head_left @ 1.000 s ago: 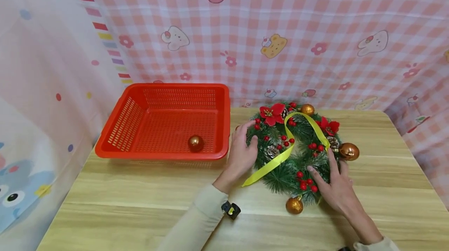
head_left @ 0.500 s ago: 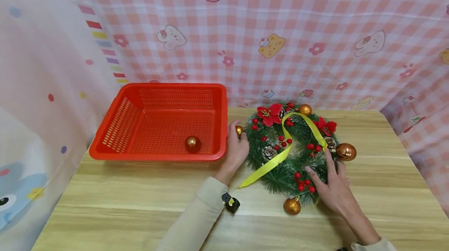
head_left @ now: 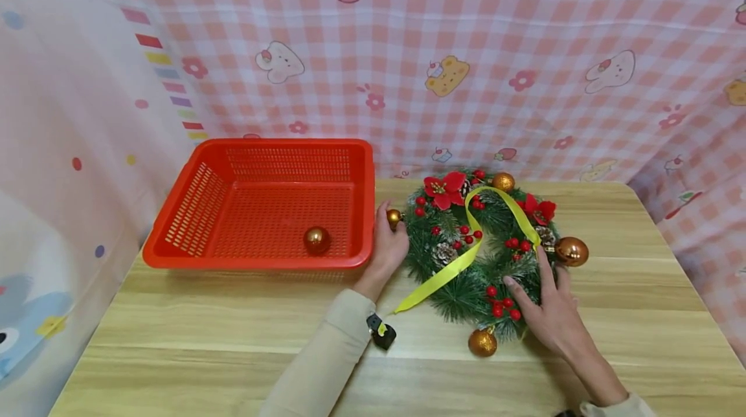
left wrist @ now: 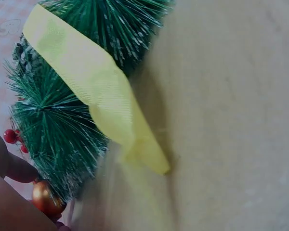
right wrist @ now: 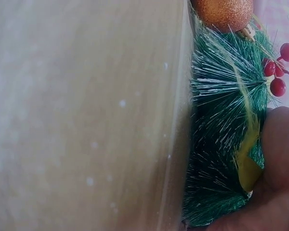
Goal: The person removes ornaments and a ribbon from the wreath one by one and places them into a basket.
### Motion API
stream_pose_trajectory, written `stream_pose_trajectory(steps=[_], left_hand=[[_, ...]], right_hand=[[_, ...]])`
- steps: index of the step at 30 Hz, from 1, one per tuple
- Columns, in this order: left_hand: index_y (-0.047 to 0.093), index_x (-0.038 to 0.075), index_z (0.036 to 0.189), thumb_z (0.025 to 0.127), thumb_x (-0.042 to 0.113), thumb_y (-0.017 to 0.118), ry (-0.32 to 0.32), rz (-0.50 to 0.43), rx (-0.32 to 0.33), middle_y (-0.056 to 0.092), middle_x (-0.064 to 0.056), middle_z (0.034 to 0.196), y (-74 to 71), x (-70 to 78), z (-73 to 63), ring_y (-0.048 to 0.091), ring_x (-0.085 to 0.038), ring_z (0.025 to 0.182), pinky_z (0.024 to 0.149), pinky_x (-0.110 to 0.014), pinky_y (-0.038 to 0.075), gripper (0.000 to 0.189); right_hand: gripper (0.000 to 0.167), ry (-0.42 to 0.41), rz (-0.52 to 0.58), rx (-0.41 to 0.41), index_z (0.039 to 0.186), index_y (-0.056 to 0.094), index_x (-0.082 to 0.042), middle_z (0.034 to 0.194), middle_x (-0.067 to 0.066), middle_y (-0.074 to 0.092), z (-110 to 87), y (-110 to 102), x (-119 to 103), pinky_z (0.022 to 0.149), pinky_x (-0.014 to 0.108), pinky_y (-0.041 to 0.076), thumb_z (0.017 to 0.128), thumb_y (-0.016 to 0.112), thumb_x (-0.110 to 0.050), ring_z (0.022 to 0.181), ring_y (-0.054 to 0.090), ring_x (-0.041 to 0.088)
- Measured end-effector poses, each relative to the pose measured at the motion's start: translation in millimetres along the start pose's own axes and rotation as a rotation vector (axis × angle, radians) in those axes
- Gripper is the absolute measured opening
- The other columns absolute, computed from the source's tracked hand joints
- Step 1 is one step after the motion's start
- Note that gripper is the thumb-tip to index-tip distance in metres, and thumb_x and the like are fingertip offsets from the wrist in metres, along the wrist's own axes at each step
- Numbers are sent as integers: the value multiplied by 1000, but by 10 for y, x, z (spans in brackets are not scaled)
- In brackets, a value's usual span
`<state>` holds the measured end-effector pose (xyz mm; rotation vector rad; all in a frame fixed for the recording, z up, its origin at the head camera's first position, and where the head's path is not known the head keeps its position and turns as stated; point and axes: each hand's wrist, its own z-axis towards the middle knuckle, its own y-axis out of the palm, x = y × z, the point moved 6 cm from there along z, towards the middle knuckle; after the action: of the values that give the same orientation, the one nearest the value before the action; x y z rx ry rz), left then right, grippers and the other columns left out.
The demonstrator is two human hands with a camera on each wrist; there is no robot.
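Note:
A green Christmas wreath (head_left: 460, 294) lies flat on the table, trimmed with red poinsettias, red berries, pinecones and gold baubles. My left hand (head_left: 387, 248) is at its left edge, thumb and fingers around a small gold bauble (head_left: 394, 217). The left wrist view shows that bauble (left wrist: 48, 198) between thumb and fingertips, against the needles. On the wreath's lower right side, my right hand (head_left: 556, 313) grips the greenery, thumb on top and fingers over the outer side. A yellow ribbon (head_left: 445, 278) crosses the wreath, and its loose end reaches the table at the lower left.
A red plastic basket (head_left: 256, 260) stands left of the wreath, close beside my left hand, with one shiny copper bauble (head_left: 316, 240) inside. Another copper bauble (head_left: 572, 252) sticks out at the wreath's right, and a glittery one (head_left: 482, 342) at its front. A checked curtain (head_left: 350, 67) hangs behind.
My left hand has shifted left from over the wreath's edge and now pinches the small gold bauble there. My right hand keeps its place on the wreath. The head view has turned slightly.

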<state>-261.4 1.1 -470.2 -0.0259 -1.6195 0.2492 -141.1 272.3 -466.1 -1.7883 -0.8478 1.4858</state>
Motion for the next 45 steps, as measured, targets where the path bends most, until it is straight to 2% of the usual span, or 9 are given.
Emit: stream_pose_trajectory(steps=[10,18,23,32,39,45], left_hand=[[40,0,141,97,-5,50,10,0,36,49,-26,135,-17,11,-48,49,-37,127,110,-46,39,46],[46,2,135,95,-4,55,21,-12,98,54,-25,127,-35,76,-125,53,-36,122,106,-46,43,41],[48,6,133,94,1,60,11,14,137,59,-22,126,-42,99,-159,56,-33,120,104,-44,44,41],[51,8,138,92,4,66,11,34,132,58,-16,132,-29,96,-183,57,-32,119,101,-44,47,49],[57,4,122,89,-2,66,62,-42,122,60,-15,125,-28,85,-175,58,-31,112,98,-43,49,35],[62,3,111,87,-9,63,114,-117,119,60,-17,119,-41,79,-166,57,-29,113,98,-42,48,27]], right_hand=[[90,5,12,0,158,-15,-20,154,41,1,-1,0,-6,91,83,24,100,44,-57,121,21,79],[90,2,10,5,158,-15,-19,154,41,2,-1,-10,-5,91,83,24,100,44,-56,121,21,79],[90,6,10,-1,157,-16,-20,154,40,1,5,-8,-3,90,83,25,100,43,-57,119,21,80],[90,-1,4,3,158,-15,-19,153,42,2,-5,-3,-3,91,83,24,100,43,-57,120,21,79],[90,-4,8,10,158,-14,-19,154,41,2,-3,0,8,92,83,23,100,44,-56,123,21,77],[90,0,11,4,158,-15,-19,154,41,0,-2,9,17,92,83,23,100,44,-57,123,19,78]])
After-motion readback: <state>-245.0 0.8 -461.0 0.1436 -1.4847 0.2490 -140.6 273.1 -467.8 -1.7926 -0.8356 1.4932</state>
